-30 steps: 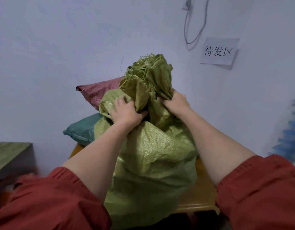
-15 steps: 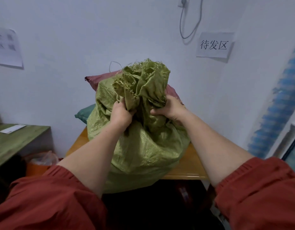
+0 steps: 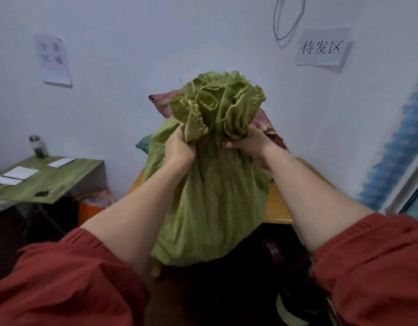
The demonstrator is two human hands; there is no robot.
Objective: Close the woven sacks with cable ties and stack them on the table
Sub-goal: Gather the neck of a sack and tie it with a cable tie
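Fingers of left hand [image 3: 179, 150] and right hand [image 3: 249, 144] clamp green sack [image 3: 210, 203], half hiding red sack [image 3: 161, 101] behind.

Front sack [image 3: 210, 196] over the near edge of the table [image 3: 277, 208]; behind it, by the wall, an upper sack [image 3: 161, 101] above a lower sack [image 3: 144, 144]. Side table [image 3: 69, 175] to the left, carrying a jar [image 3: 38, 147] at the back, papers [image 3: 17, 174] and scissors [image 3: 42, 193] nearer. Bin [image 3: 92, 205] on the floor between the two tables.
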